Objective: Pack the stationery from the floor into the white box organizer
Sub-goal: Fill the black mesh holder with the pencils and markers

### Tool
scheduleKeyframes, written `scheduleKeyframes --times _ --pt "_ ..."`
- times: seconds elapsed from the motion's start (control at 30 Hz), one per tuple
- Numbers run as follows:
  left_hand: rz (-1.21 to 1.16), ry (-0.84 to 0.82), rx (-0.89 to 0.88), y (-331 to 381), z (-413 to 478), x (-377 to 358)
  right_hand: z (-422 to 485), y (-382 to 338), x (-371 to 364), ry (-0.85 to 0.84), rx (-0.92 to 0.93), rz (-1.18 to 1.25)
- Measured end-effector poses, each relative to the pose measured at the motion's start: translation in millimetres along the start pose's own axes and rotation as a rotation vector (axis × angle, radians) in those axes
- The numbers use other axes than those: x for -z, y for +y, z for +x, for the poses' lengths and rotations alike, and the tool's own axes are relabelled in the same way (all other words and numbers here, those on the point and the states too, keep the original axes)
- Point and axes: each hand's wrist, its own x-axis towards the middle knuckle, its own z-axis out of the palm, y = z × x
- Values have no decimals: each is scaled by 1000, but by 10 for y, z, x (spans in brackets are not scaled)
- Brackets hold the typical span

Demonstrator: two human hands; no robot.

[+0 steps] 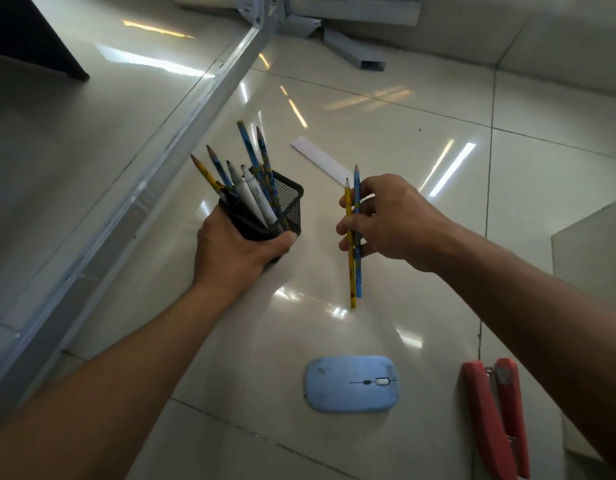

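Head view: gripping a pen cup [290, 201] with left hand [238, 252], pinching two pencils [352, 289] with right hand [389, 225]. Probably left to pack: mouse [351, 383], stapler [494, 419], white strip [319, 160].

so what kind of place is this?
Likely an office, seen at floor level: glossy tiled floor, grey metal desk frame, blue mouse and red stapler lying on the tiles.

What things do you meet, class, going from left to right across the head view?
Pen holder → two pencils → stapler; the mouse overlaps the pencils, so it is left out.
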Motion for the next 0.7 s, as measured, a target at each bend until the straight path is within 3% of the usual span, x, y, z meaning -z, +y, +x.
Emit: scheduleKeyframes --times 0.3,0.5,0.7 --pt "-116 -31 -37 16 51 -15 3 -321 248 219 260 19" --pt "-225 -191 -113 278 112 -356 -8 -562 434 250 422 -14" --pt "-214 -274 -150 517 307 -726 -37 -659 840 436 624 -110"
